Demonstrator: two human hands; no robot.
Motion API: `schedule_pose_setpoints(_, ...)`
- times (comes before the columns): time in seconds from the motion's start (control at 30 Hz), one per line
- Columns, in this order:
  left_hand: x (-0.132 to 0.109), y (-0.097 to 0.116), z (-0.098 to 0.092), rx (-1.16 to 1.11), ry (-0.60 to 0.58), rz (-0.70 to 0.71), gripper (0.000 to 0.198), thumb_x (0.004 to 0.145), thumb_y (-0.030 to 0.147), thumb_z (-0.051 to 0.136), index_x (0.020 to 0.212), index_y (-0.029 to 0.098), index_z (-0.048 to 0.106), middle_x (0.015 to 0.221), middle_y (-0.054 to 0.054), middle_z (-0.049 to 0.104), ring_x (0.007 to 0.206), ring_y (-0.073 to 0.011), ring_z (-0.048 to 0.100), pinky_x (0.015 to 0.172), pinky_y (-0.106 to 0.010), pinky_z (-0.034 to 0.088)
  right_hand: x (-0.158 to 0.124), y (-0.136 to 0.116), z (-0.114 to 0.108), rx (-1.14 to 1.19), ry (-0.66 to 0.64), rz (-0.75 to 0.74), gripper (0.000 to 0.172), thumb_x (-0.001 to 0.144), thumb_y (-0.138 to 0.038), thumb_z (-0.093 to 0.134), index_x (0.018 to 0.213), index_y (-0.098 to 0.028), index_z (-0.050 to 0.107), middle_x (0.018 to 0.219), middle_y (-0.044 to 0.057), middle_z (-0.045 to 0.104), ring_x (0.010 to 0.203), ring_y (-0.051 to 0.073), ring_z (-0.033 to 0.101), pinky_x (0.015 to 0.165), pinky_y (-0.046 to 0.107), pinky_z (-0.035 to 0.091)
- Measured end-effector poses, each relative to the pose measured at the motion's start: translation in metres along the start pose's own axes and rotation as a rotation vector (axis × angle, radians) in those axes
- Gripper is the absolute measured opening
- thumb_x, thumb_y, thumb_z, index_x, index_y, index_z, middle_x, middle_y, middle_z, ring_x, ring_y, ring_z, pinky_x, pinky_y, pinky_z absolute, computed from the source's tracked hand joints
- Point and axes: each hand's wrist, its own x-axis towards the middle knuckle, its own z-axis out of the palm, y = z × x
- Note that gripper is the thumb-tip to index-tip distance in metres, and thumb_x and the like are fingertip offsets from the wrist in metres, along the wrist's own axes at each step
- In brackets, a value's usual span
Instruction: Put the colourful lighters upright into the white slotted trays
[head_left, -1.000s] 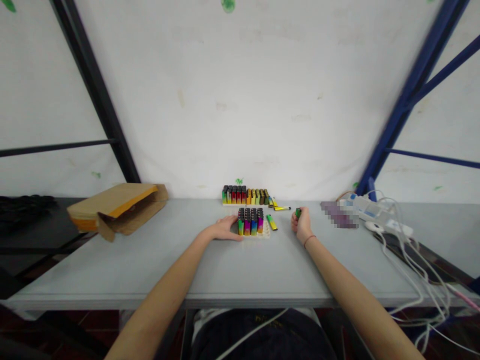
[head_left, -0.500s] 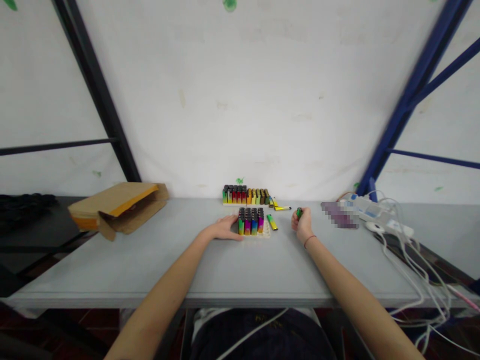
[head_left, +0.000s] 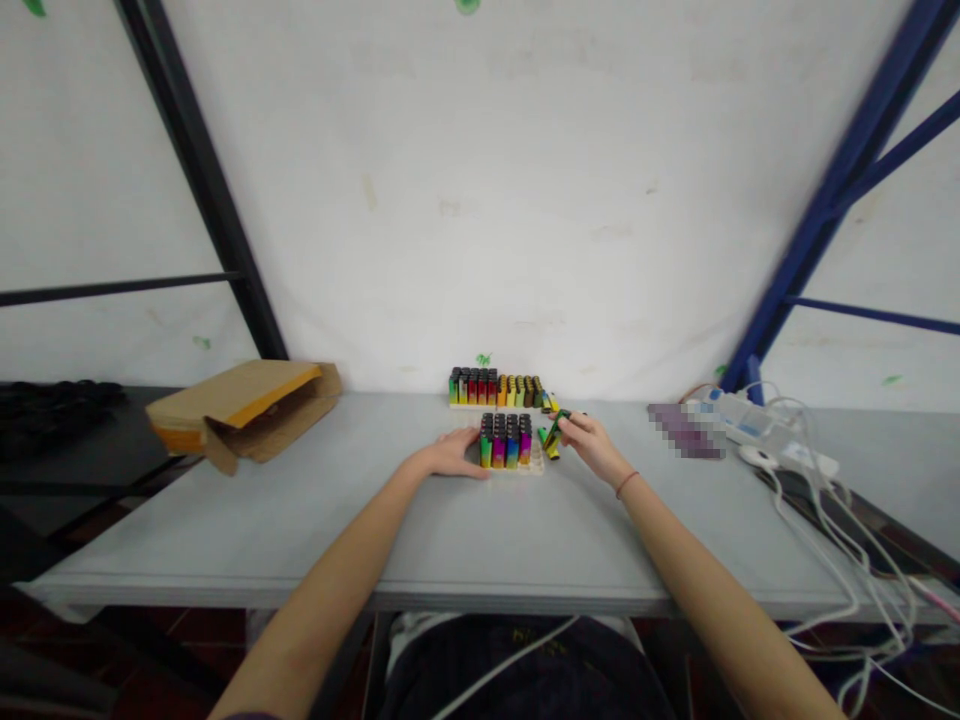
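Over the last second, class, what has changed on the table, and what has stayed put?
The right hand, holding a green lighter, moved left to the right edge of the near tray. The left hand stayed resting at that tray's left side. The far tray and the box did not move.

No readable text, number or brand. Green marks (head_left: 482,359) on wall (head_left: 525,200) illegible; lighters (head_left: 506,440) too small to read.

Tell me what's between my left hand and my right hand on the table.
In the head view, the near tray of lighters stands between the left hand and the right hand, which holds a green lighter.
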Motion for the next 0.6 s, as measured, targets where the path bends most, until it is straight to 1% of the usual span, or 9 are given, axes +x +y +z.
schedule_pose_setpoints(0.03,0.000,-0.001,0.000,0.002,0.000,0.004,0.092,0.066,0.063,0.065,0.138,0.016,0.034,0.142,-0.015,0.039,0.129,-0.0354,0.034,0.106,-0.044,0.026,-0.001,-0.001,0.000,-0.012,-0.041,0.008,0.032,0.074,-0.047,0.066,0.072,-0.015,0.064,0.081,0.003,0.065,0.065,0.011,0.053,0.061,0.023,0.044)
schedule_pose_setpoints(0.1,0.001,-0.001,0.001,0.009,-0.003,0.010,0.092,0.066,0.063,0.065,0.139,0.015,0.034,0.143,-0.015,0.039,0.131,-0.0358,0.032,0.107,-0.045,0.025,-0.003,-0.003,0.003,-0.036,-0.109,0.030,0.032,0.073,-0.045,0.067,0.083,-0.014,0.068,0.076,0.002,0.065,0.063,0.011,0.054,0.061,0.024,0.045)
schedule_pose_setpoints(0.17,0.001,-0.001,0.001,0.016,-0.008,0.007,0.093,0.066,0.064,0.064,0.139,0.014,0.034,0.143,-0.016,0.038,0.131,-0.0364,0.032,0.107,-0.045,0.025,-0.005,-0.005,0.008,-0.069,-0.120,0.044,0.036,0.071,-0.042,0.070,0.094,-0.014,0.068,0.074,0.002,0.065,0.063,0.012,0.056,0.061,0.025,0.046)
schedule_pose_setpoints(0.2,0.001,-0.001,0.001,0.019,-0.009,0.002,0.094,0.066,0.065,0.063,0.139,0.013,0.034,0.143,-0.016,0.038,0.130,-0.0367,0.033,0.107,-0.044,0.025,-0.005,-0.005,0.011,-0.080,-0.102,0.047,0.038,0.069,-0.040,0.072,0.096,-0.014,0.068,0.074,0.002,0.065,0.063,0.012,0.056,0.061,0.025,0.046)
schedule_pose_setpoints(0.37,0.001,0.000,0.000,0.023,-0.008,-0.003,0.096,0.065,0.064,0.064,0.139,0.011,0.033,0.143,-0.018,0.036,0.129,-0.0364,0.034,0.107,-0.044,0.026,-0.005,0.001,0.023,-0.065,0.035,0.027,0.036,0.061,-0.036,0.078,0.089,-0.015,0.065,0.071,0.001,0.066,0.064,0.013,0.060,0.064,0.027,0.050)
schedule_pose_setpoints(0.47,0.001,0.000,0.000,0.025,-0.004,0.010,0.096,0.065,0.064,0.064,0.139,0.011,0.033,0.143,-0.018,0.037,0.129,-0.0360,0.034,0.106,-0.044,0.026,-0.005,0.004,0.027,-0.108,0.036,-0.015,0.035,0.060,-0.036,0.078,0.085,-0.016,0.063,0.069,0.001,0.066,0.065,0.014,0.062,0.065,0.028,0.051)
schedule_pose_setpoints(0.6,0.001,0.001,0.000,0.024,-0.006,0.009,0.095,0.066,0.063,0.065,0.140,0.014,0.032,0.144,-0.017,0.035,0.131,-0.0345,0.033,0.107,-0.044,0.025,-0.007,0.005,0.029,-0.242,0.010,-0.112,0.033,0.063,-0.038,0.076,0.085,-0.017,0.063,0.071,0.002,0.066,0.068,0.016,0.063,0.069,0.031,0.053)
